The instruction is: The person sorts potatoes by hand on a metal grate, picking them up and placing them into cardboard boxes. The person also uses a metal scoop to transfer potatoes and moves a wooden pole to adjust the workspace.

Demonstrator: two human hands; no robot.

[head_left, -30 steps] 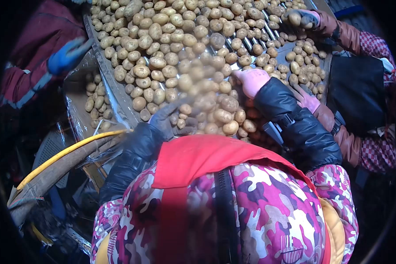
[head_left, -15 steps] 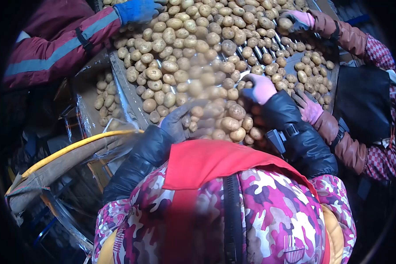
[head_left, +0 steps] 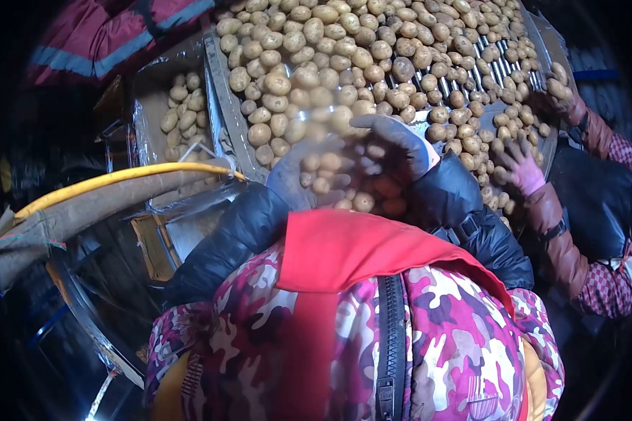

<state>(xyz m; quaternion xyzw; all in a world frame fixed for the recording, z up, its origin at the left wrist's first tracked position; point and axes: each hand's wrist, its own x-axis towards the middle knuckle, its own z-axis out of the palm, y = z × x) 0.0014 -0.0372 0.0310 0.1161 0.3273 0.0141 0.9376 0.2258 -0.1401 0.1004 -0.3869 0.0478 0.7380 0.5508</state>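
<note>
Both of my hands wear grey-blue gloves and reach into the front of a heap of potatoes (head_left: 277, 84). My left hand (head_left: 286, 175) is cupped around several small potatoes (head_left: 321, 185); a blurred patch hides part of its fingers. Opposite it, my right hand (head_left: 404, 140) has its fingers stretched toward the left, above a dark gap where more potatoes (head_left: 363, 202) lie. No potato shows gripped in the right hand. The two hands face each other just in front of my red neck cloth (head_left: 358, 245).
Potatoes cover a roller table (head_left: 495, 70) ahead. At left stand a plastic-lined box (head_left: 147, 126) with potatoes and a yellow-rimmed bag (head_left: 119, 175). On the right, a co-worker's gloved hand (head_left: 519, 165) spreads over potatoes; their other hand (head_left: 562, 95) holds potatoes. Another person's maroon sleeve (head_left: 112, 42) is upper left.
My right hand has moved left and nearer my body, away from the potatoes it touched. The view has shifted, and the blue-gloved hand at upper left is out of sight.
</note>
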